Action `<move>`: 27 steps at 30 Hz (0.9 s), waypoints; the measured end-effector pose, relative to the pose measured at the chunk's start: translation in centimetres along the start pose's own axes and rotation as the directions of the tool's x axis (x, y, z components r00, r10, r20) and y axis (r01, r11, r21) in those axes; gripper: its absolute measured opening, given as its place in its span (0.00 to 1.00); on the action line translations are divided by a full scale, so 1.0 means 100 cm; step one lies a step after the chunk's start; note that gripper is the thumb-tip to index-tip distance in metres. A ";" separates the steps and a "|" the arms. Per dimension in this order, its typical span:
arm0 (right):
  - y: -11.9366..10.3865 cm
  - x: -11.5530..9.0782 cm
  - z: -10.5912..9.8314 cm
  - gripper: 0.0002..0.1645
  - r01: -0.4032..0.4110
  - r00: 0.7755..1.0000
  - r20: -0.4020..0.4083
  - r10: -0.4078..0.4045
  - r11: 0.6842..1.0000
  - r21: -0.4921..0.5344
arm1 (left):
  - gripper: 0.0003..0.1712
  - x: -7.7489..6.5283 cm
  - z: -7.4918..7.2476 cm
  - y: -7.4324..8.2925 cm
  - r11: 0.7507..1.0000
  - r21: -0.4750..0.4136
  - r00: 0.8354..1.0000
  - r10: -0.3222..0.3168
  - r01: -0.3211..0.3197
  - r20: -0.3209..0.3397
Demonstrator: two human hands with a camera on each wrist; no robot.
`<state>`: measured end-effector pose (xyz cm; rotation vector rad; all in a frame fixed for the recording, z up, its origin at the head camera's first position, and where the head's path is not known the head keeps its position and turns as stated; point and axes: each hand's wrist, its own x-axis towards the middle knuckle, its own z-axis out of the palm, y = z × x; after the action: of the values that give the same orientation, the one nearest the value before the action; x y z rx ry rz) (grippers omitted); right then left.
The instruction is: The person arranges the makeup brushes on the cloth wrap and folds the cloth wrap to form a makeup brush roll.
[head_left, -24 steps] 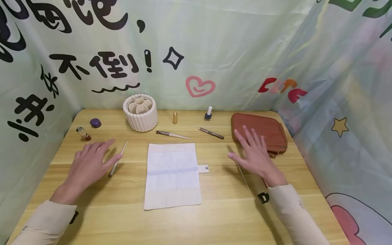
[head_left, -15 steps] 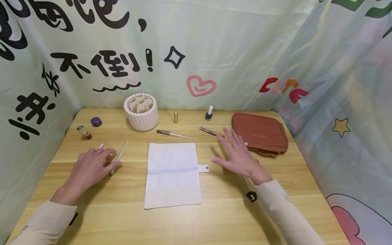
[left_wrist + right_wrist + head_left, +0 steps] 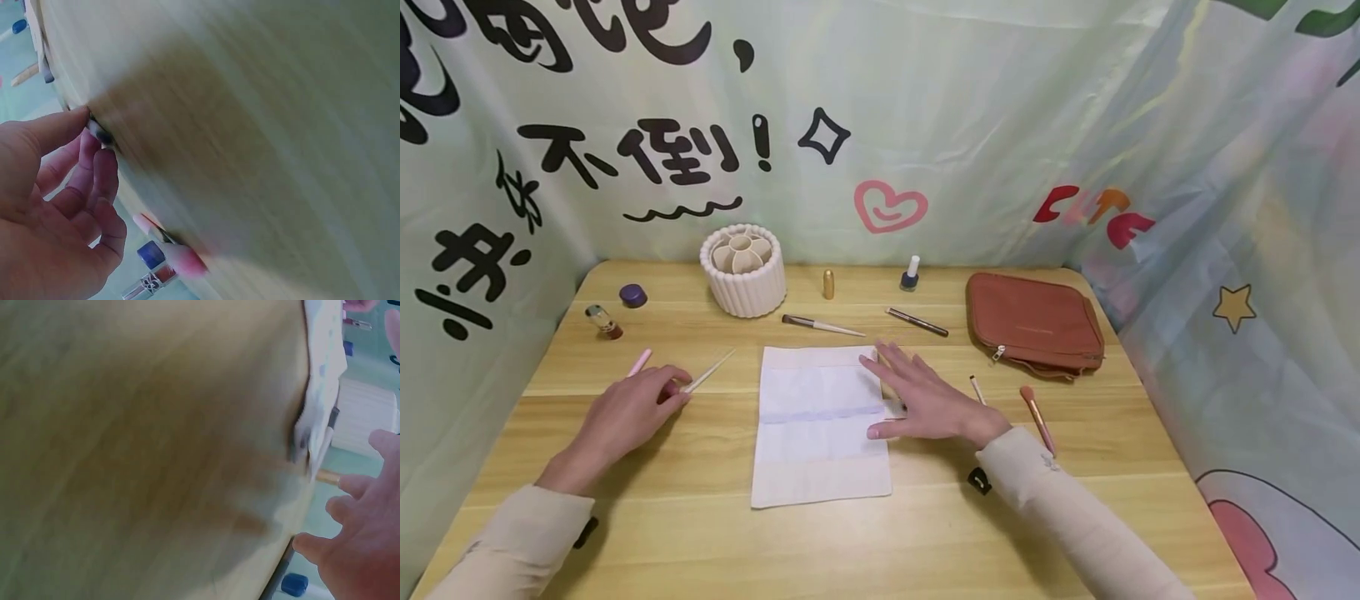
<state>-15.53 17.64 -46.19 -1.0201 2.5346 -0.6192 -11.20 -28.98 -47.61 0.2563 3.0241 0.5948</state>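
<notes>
My left hand (image 3: 628,417) pinches a slim makeup brush (image 3: 711,371) between thumb and fingertips, its pale tapering handle pointing away to the right. The brush's dark end (image 3: 103,134) shows just past the fingertips in the left wrist view. A pink-handled brush (image 3: 640,362) lies beyond that hand, partly hidden by it. My right hand (image 3: 928,400), fingers spread and holding nothing, is over the right edge of an unrolled white brush pouch (image 3: 820,467) and covers most of its snap tab.
At the back stand a white ribbed holder (image 3: 743,287), a gold tube (image 3: 828,284) and a nail polish bottle (image 3: 910,273). A brown zip case (image 3: 1033,321), a pink brush (image 3: 1037,417), a dark-tipped brush (image 3: 808,323), a dark pen-like stick (image 3: 917,321), a small vial (image 3: 603,322) and a purple lid (image 3: 632,295) lie around.
My right hand has moved left from the brown case to the pouch's edge. The fingers of my left hand have closed on the pale brush, whose handle has swung rightward.
</notes>
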 end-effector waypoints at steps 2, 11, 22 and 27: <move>-0.001 0.002 0.002 0.68 0.000 0.999 0.042 0.001 1.000 -0.008 | 0.13 0.001 0.000 0.002 1.000 -0.011 1.000 -0.013 0.014 0.009; -0.001 0.005 0.007 0.72 -0.018 0.988 0.151 0.032 0.996 -0.091 | 0.14 0.015 -0.005 0.002 0.957 -0.286 0.994 -0.023 0.052 0.106; -0.006 0.005 0.011 0.75 -0.021 0.984 0.169 0.047 0.989 -0.147 | 0.21 0.044 -0.014 0.017 0.796 -0.593 0.975 0.022 0.117 0.222; -0.006 0.005 0.011 0.75 -0.006 0.985 0.167 0.033 0.987 -0.159 | 0.27 0.057 -0.021 0.024 0.707 -0.678 0.977 -0.087 0.198 0.195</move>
<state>-15.02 16.57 -46.86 -1.0517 2.4699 -0.3143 -16.56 -26.55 -44.84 0.0166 2.4048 1.5452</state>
